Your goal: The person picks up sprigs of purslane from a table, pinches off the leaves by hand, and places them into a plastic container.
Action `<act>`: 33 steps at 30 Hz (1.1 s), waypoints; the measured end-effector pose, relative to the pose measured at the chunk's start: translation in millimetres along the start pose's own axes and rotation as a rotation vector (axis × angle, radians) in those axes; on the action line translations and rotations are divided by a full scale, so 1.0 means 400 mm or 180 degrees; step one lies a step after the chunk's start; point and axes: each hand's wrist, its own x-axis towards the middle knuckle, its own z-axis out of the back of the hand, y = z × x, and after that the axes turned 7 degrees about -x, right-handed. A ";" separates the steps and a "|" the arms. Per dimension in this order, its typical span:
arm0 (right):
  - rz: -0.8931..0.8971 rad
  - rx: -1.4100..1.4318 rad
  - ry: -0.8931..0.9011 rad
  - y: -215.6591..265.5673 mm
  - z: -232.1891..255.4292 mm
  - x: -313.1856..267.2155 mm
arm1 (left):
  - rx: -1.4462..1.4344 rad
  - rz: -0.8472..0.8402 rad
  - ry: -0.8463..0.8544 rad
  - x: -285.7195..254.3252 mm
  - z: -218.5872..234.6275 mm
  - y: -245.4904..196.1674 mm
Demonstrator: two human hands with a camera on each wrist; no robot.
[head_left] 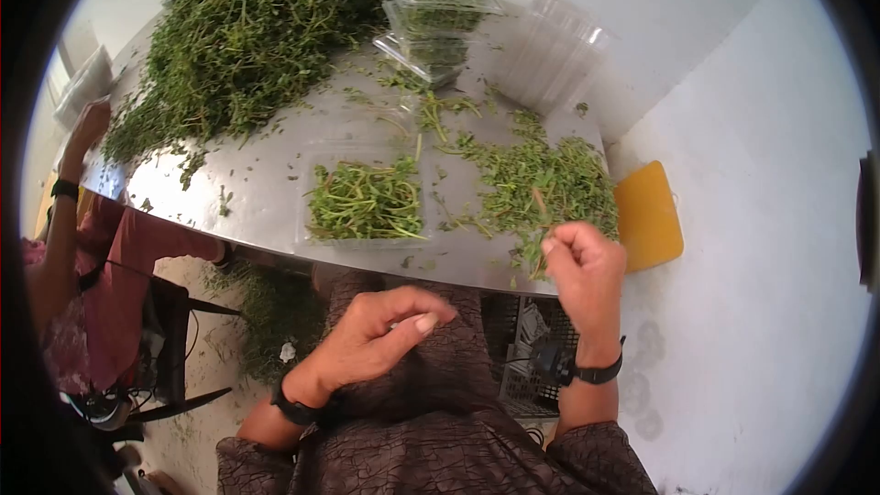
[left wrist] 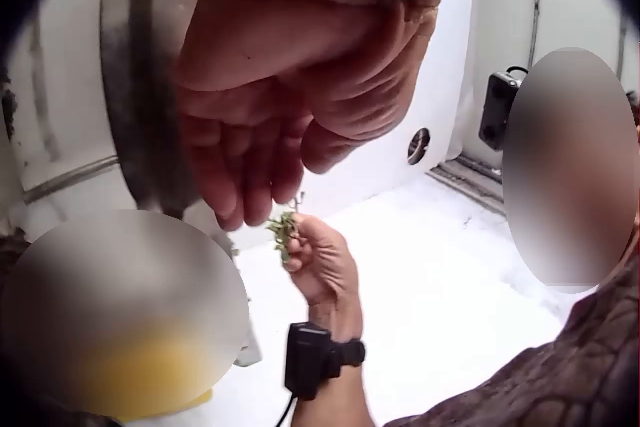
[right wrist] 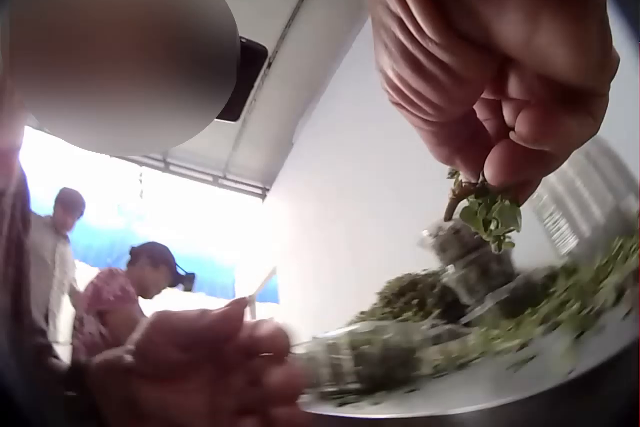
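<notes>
My right hand (head_left: 587,273) pinches a small leafy green sprig (right wrist: 490,215) between thumb and fingertips, over the table's front right edge. Beneath and beyond it spreads a loose pile of green sprigs (head_left: 541,174). My left hand (head_left: 383,335) is in front of my lap, short of the table edge, with relaxed, slightly bent fingers and nothing in them. Between the two hands and farther in, a clear plastic box (head_left: 304,215) lies on the table, filled with green stems (head_left: 367,202).
A large heap of greens (head_left: 247,46) covers the back left of the metal table (head_left: 266,192). Filled clear boxes (head_left: 440,23) are stacked behind, beside nested clear containers (head_left: 550,50). A yellow board (head_left: 653,215) stands at the right. Another person's arm (head_left: 64,165) reaches in at left.
</notes>
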 end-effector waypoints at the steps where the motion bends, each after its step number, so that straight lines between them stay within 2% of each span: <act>1: 0.0010 0.0042 0.0043 0.006 -0.021 -0.022 | -0.0419 -0.0012 -0.0217 0.003 -0.017 -0.007; 3: -0.0015 0.0541 0.0238 0.021 -0.066 -0.067 | -0.0667 -0.0046 -0.0256 0.009 -0.052 -0.014; 4: -0.0013 0.0580 0.0298 0.034 -0.086 -0.086 | -0.0938 -0.0107 -0.0239 0.011 -0.066 -0.016; 7: 0.0115 0.0642 0.0363 0.064 -0.138 -0.130 | -0.0872 -0.0119 -0.0323 0.014 -0.083 -0.005; 10: 0.1004 0.0171 0.0266 0.063 -0.180 -0.152 | -0.0851 -0.0053 -0.0466 0.012 -0.080 0.011; 11: 0.1008 0.0186 0.0286 0.064 -0.182 -0.157 | -0.0734 0.0020 -0.0460 0.011 -0.078 0.014; 13: 0.1446 -0.0406 0.0427 0.066 -0.184 -0.163 | -0.0779 -0.0048 -0.0632 0.008 -0.077 0.018; 15: 0.1496 -0.0350 0.0588 0.077 -0.168 -0.162 | -0.0889 -0.0322 -0.0725 0.007 -0.068 0.031; 16: 0.1654 -0.0398 0.0255 0.077 -0.165 -0.163 | -0.0877 -0.0336 -0.0741 0.001 -0.062 0.023; 17: 0.1811 -0.0448 -0.0084 0.078 -0.158 -0.163 | -0.0984 0.0061 -0.0815 -0.006 -0.054 0.005; 18: 0.1827 -0.0669 -0.0059 0.088 -0.137 -0.165 | -0.1090 0.0462 -0.0881 -0.011 -0.048 -0.005; 19: 0.1837 -0.0663 -0.0066 0.102 -0.130 -0.162 | -0.1082 0.0453 -0.0883 -0.014 -0.042 -0.003; 21: 0.2416 -0.0818 -0.0058 0.120 -0.125 -0.152 | 0.0421 0.0169 -0.0515 -0.019 -0.033 0.006; 22: 0.2627 -0.0935 0.0103 0.114 -0.131 -0.151 | 0.0746 -0.0198 -0.0499 -0.021 -0.039 0.004; 23: 0.2639 -0.0924 0.0090 0.104 -0.136 -0.154 | 0.0763 -0.0207 -0.0505 -0.026 -0.038 0.007; 25: 0.2674 -0.1225 0.0554 0.079 -0.143 -0.162 | 0.0871 -0.0455 -0.0257 -0.031 -0.033 0.013; 27: 0.2693 -0.1156 0.0600 0.064 -0.140 -0.160 | 0.0882 -0.0476 -0.0278 -0.037 -0.022 0.013; 29: 0.2651 -0.1128 0.0960 0.063 -0.130 -0.158 | 0.0788 -0.0065 -0.0018 -0.046 -0.010 -0.008; 30: 0.2651 -0.1121 0.0956 0.064 -0.133 -0.159 | 0.0796 -0.0062 -0.0018 -0.051 -0.008 -0.017; 32: 0.2601 -0.1062 0.0905 0.064 -0.138 -0.162 | 0.0615 0.0479 0.0128 -0.055 -0.003 -0.028; 33: 0.2600 -0.1065 0.0890 0.065 -0.136 -0.165 | 0.0623 0.0474 0.0139 -0.058 0.000 -0.026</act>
